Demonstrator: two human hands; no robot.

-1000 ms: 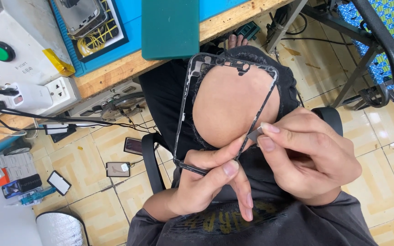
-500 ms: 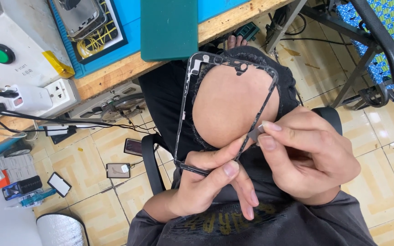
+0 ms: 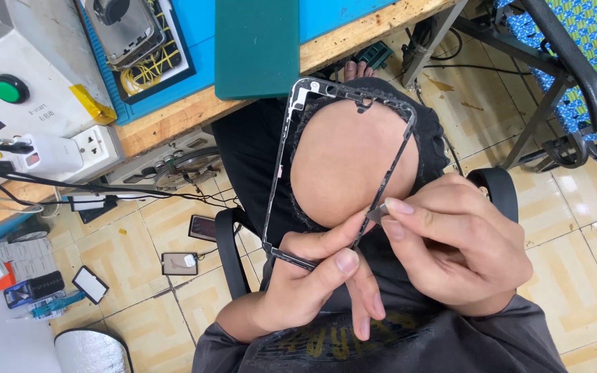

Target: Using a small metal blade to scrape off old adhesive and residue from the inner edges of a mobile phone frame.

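A thin black rectangular phone frame (image 3: pixel 281 162) is held upright over my knee, which shows through a hole in dark trousers. My left hand (image 3: pixel 312 283) pinches the frame's lower edge between thumb and fingers. My right hand (image 3: pixel 454 242) holds a small metal tool (image 3: pixel 376 214) with its tip against the frame's right side, near the bottom corner. Both hands are just above my lap.
A wooden bench edge (image 3: pixel 195 114) runs across the top with a green mat (image 3: pixel 257 45), a blue mat, a white machine with a green button (image 3: pixel 8 88) and a power strip (image 3: pixel 95 148). Small phone parts lie on the tiled floor (image 3: pixel 177 262). A black chair (image 3: pixel 568 62) stands at right.
The frame and both hands have held almost still; only a slight shift of the frame against the tool tip is visible.
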